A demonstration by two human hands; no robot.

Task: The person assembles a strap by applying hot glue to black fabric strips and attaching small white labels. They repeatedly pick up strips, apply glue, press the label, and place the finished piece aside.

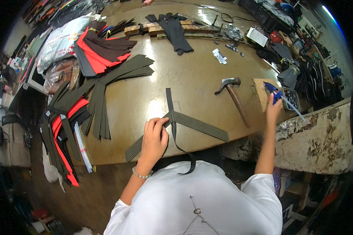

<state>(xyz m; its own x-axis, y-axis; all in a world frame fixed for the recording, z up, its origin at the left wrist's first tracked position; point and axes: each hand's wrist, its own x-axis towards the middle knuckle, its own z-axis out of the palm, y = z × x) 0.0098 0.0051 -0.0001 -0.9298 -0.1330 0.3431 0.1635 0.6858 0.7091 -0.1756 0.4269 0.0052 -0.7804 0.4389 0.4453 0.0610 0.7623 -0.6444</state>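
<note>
A dark olive, ribbed fabric strap [200, 126] lies in a wide V at the table's front edge. My left hand [155, 135] is closed at its peak, fingertips pressing on the fold. From that peak a short black strip [169, 98] points away from me, and a thin black ribbon [177, 144] trails toward my lap over the edge. Out to the right, my right hand [274, 105] grips a blue glue gun [277, 95], its translucent glue stick [293, 107] sticking out behind. The gun's nozzle end is over a brown cardboard piece [259, 94].
A hammer [237, 102] lies between my hands, farther in. Bundles of olive straps [100, 105] and red strips [58, 127] fill the left side. Dark straps [174, 33] rest over wooden boards [192, 28] at the back. Beside the cardboard stands a clear container [290, 98].
</note>
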